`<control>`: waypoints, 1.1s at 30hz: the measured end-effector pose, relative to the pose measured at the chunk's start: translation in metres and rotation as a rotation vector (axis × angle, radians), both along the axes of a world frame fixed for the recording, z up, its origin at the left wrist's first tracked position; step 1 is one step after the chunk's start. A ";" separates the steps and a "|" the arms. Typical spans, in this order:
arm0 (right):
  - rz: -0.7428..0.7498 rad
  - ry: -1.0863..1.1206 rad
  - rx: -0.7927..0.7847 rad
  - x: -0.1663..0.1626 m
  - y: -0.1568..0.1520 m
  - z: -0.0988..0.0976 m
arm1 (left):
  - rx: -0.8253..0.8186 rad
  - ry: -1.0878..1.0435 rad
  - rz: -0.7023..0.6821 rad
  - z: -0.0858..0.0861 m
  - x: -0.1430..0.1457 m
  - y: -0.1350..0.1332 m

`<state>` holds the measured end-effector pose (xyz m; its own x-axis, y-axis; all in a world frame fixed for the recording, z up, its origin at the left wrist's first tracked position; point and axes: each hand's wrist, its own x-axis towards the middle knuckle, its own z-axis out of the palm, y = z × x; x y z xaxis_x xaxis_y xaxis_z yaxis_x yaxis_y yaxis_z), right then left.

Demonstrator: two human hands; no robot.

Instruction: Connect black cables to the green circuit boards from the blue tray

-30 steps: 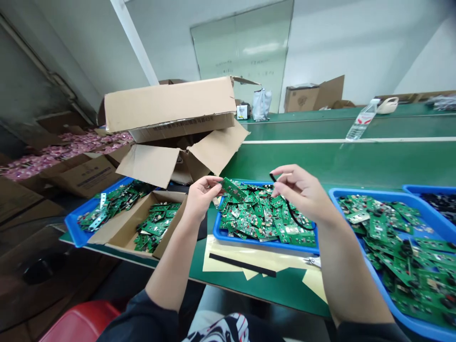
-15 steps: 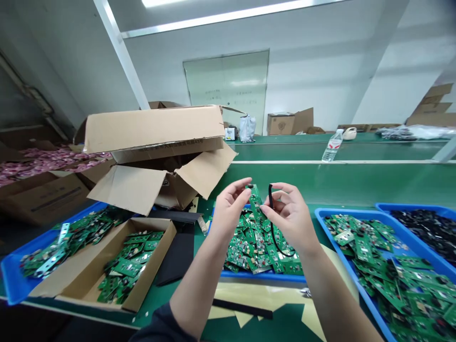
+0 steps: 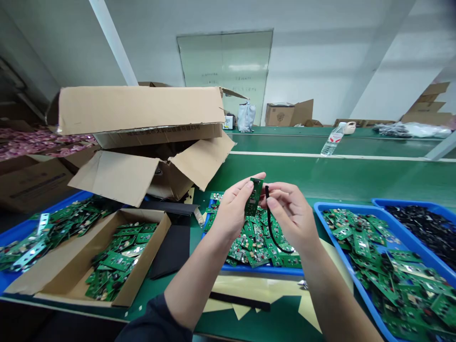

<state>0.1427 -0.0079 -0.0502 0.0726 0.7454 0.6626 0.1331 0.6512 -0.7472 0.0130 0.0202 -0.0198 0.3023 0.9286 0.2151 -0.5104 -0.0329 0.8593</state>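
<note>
My left hand pinches a small green circuit board, held upright above a blue tray heaped with similar boards. Close beside it, my right hand grips a thin black strip that curves down from the fingers toward the wrist. The strip's top end sits right next to the board's edge. Both hands hover over the tray's middle.
A cardboard box of boards and another blue tray lie left. A big open carton stands behind. Right are a blue tray of boards and one of black parts. Yellow backing paper with a black strip lies in front; a water bottle stands on the belt.
My left hand lifted the board from the left toward the middle and turned it upright. My right hand brought the strip in beside it. The view shifted a little.
</note>
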 end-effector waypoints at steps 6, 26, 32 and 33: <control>-0.184 -0.166 0.115 0.016 -0.008 0.006 | 0.123 0.131 -0.004 0.006 -0.008 -0.006; -0.212 -0.526 0.327 0.020 -0.014 0.011 | 0.129 0.284 -0.113 0.010 -0.009 -0.017; -0.233 -0.599 0.301 0.020 -0.014 0.012 | 0.148 0.341 -0.123 0.008 -0.008 -0.015; -0.239 -0.606 0.299 0.021 -0.014 0.012 | 0.152 0.348 -0.124 0.007 -0.008 -0.015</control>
